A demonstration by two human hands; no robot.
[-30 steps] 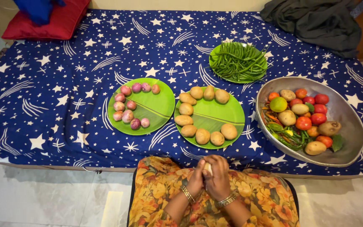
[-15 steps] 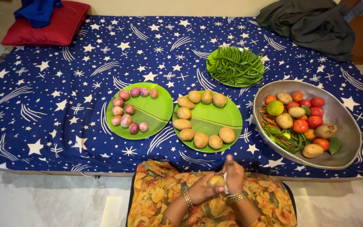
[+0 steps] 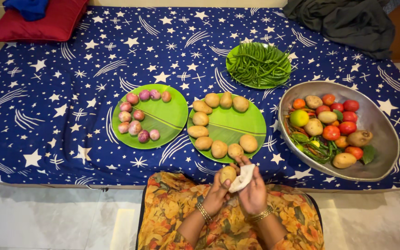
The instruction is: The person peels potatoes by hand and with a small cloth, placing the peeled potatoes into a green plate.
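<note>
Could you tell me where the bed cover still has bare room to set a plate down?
The starry cover lies bare left of the onion plate, up to the red cushion. Crowded: the potato plate nearly touches its neighbours.

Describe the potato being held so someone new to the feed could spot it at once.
Start at the green plate ringed with potatoes, in the middle of the star-print bedsheet. Just below its near edge, the left hand holds one potato beside a white cloth in the right hand. It is the only potato off the plate and in a hand.
</note>
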